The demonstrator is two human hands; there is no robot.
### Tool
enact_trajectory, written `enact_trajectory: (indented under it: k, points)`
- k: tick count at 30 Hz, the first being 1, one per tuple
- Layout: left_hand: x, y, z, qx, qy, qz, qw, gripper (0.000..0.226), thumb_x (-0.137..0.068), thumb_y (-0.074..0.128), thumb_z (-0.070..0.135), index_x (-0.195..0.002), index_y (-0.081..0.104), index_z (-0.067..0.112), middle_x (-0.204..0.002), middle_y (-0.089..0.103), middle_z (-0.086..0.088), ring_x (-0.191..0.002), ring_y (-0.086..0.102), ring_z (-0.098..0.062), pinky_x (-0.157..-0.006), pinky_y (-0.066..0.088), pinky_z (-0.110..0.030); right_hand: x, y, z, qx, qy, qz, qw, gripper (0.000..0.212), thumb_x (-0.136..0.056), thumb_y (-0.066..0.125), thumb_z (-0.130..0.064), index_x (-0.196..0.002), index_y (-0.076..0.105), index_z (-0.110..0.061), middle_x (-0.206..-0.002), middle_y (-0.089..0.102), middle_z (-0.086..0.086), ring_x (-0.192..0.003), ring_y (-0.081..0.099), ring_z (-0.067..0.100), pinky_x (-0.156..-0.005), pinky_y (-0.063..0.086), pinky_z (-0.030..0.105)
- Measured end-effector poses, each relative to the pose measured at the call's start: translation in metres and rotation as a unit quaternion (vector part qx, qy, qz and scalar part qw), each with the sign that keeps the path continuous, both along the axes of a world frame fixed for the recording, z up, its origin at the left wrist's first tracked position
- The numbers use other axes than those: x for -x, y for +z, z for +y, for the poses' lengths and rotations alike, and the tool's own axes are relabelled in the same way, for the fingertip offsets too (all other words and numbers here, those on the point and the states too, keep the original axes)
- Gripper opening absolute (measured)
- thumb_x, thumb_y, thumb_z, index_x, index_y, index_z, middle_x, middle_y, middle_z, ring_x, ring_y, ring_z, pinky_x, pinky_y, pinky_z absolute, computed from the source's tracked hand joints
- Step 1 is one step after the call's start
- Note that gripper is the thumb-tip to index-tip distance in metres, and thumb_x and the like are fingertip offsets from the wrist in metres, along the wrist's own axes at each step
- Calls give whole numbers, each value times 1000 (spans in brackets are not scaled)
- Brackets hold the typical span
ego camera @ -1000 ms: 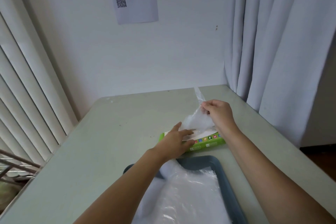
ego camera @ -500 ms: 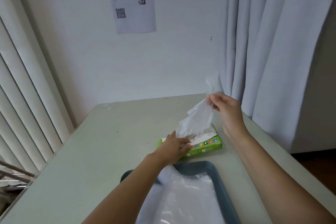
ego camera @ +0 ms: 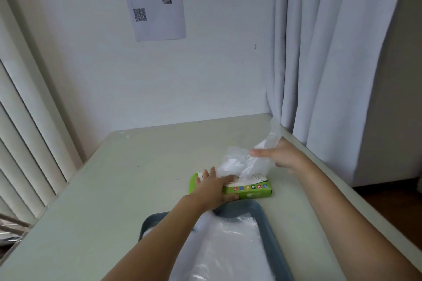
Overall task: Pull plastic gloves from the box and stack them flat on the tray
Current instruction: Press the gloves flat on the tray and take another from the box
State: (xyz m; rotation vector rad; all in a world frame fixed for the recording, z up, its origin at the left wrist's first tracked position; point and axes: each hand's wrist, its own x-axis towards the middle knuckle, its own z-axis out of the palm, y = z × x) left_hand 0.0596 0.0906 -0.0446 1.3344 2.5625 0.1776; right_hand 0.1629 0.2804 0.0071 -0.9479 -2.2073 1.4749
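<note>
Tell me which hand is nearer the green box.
Left. The left hand presses on top of the green box; the right hand is above and to its right, off the box, holding the plastic glove that comes out of it.

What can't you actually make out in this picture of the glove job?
All in the head view:
Box opening: hidden under the left hand and the glove.
Tray near end: cut off by the bottom edge.
Stacked gloves on it: too sheer to count.
Wall sheet text: too small.
Right hand: fingers motion-blurred.
</note>
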Motion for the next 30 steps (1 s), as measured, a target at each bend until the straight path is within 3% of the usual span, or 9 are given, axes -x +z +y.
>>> enact_trajectory:
  k: [2,5,7,11,15,18,22,26,30]
  points:
    - [1,0,2,0,3,2,1000,62,-89,51,61,-145,31,43,-154,16,-17,-144,10,-42,-115,9,-55,-9,-8,-1,-32,-13,-17,999,86,-43,89,-42,-116,53,-13,-112,61,1,-100,60,18,-79,51,30]
    - [2,-3,4,-5,5,1,1000,64,-87,51,63,-145,27,49,-153,19,-16,-143,12,-41,-115,10,-55,-19,-21,-6,-15,-31,53,998,25,-74,71,-5,-97,62,-4,-90,62,5,-79,57,16,-71,50,33]
    - [3,-4,4,-13,8,1,1000,63,-87,52,63,-144,29,49,-149,26,-14,-141,17,-40,-115,13,-55,-24,-25,-9,-39,-54,112,992,28,-79,74,-10,-105,67,-4,-94,62,2,-84,57,14,-79,48,32]
    - [4,-2,2,-63,12,-1,998,57,-83,62,57,-132,40,39,-126,46,-4,-124,41,-29,-106,31,-47,-29,-20,-15,-219,-25,174,960,61,-68,85,-19,-122,58,-19,-126,44,-7,-115,44,6,-97,36,17]
    - [5,-3,0,-84,7,3,996,74,-81,66,55,-142,26,41,-130,48,-6,-124,43,-30,-105,33,-49,-31,-10,-25,-309,12,224,924,15,-77,77,-16,-92,76,-13,-104,56,-16,-102,55,8,-88,35,5]
    - [5,-3,1,-27,0,25,999,90,-84,61,57,-150,1,46,-149,32,-15,-137,30,-38,-111,26,-56,-36,-4,-26,-292,10,265,919,8,-82,72,-10,-88,77,-12,-94,64,-9,-90,60,1,-80,39,5]
    - [7,0,7,8,4,25,1000,84,-84,60,58,-151,12,42,-153,25,-16,-140,24,-40,-112,26,-57,-47,-6,-27,-207,-16,305,930,12,-88,66,-12,-94,76,-13,-96,70,3,-90,64,2,-79,42,6]
    - [8,1,12,23,13,14,1000,86,-82,64,55,-151,15,39,-153,25,-17,-141,21,-40,-113,24,-57,-54,-8,-36,-208,3,328,921,16,-89,63,-4,-93,76,-13,-96,71,1,-92,65,4,-85,45,11]
    - [12,1,16,23,10,9,1000,88,-80,68,53,-151,16,38,-152,29,-15,-139,25,-40,-111,26,-57,-61,0,-43,-129,-43,372,918,19,-89,63,-5,-90,75,-20,-93,74,-8,-90,65,2,-82,46,12]
